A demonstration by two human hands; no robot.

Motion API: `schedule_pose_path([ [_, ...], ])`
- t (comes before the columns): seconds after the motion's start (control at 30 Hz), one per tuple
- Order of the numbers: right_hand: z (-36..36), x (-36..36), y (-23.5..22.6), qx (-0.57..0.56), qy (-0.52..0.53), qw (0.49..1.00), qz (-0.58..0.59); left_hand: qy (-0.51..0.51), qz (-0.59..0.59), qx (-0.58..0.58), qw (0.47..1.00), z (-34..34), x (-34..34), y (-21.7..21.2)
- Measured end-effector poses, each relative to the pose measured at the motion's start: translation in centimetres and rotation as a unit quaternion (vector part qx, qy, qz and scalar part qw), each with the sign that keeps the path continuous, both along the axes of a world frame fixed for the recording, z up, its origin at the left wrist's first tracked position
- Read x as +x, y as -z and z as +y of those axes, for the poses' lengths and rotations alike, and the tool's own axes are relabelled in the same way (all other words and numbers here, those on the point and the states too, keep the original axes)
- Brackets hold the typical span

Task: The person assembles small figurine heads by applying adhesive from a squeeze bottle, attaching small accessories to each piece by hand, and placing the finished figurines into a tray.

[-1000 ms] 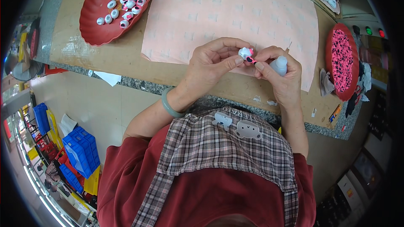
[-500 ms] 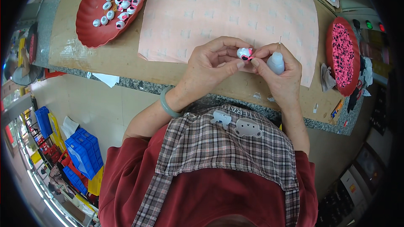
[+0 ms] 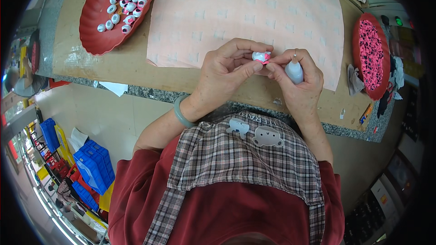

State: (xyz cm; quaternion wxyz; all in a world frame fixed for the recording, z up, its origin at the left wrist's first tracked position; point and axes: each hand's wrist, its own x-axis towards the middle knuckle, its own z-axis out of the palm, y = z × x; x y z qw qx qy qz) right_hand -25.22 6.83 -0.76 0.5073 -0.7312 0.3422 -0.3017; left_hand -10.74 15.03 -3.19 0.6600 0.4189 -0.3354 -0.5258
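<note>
Between the thumb and fingers of my left hand (image 3: 229, 66) is a small rounded white figurine piece (image 3: 260, 56) with pink parts. My right hand (image 3: 302, 75) pinches at the figurine's pink lower edge with thumb and forefinger. That same hand also holds a pale squeeze bottle (image 3: 294, 71) with a thin needle tip against its palm. Both hands are close together over the near edge of a pink patterned cloth (image 3: 218, 18). Whether the right fingertips hold a separate pink piece is too small to tell.
At the far left, a red scalloped tray (image 3: 97, 31) holds several similar white pieces. On the right stands a red oval tray (image 3: 383, 81) heaped with small pink-and-black pieces. A grey rag (image 3: 354, 80) lies beside it. Blue crates (image 3: 94, 165) stand on the floor at left.
The figurine has tilted in my left fingers, so its black-and-pink front shows less. My right hand has moved slightly left and the bottle's needle tip has swung toward the head camera.
</note>
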Motion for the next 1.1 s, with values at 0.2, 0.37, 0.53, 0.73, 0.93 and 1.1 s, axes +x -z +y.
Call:
schedule_pose_path([
  [0.2,-0.4,-0.1,0.5,-0.009,0.005,1.000,0.002,0.000,-0.020,-0.003,1.000,0.1,-0.2,0.2],
  [0.37,-0.6,-0.2,0.6,-0.055,-0.013,0.998,0.028,-0.007,-0.044,0.007,0.999,0.1,-0.2,0.4],
  [0.53,-1.1,-0.3,0.0,0.052,-0.042,0.998,0.013,0.005,-0.044,0.018,0.999,0.1,-0.2,0.3],
  [0.73,-1.9,-0.1,0.4,0.067,-0.048,0.996,0.020,-0.014,-0.054,0.019,0.998,-0.2,-0.5,-0.1],
  [0.93,-1.2,0.0,1.0,0.036,-0.048,0.998,0.028,-0.037,-0.044,0.017,0.998,-0.2,-0.7,0.3],
  [1.1,-0.7,0.5,1.4,0.095,-0.025,0.995,-0.003,-0.041,-0.031,0.038,0.998,-0.1,-0.4,0.5],
])
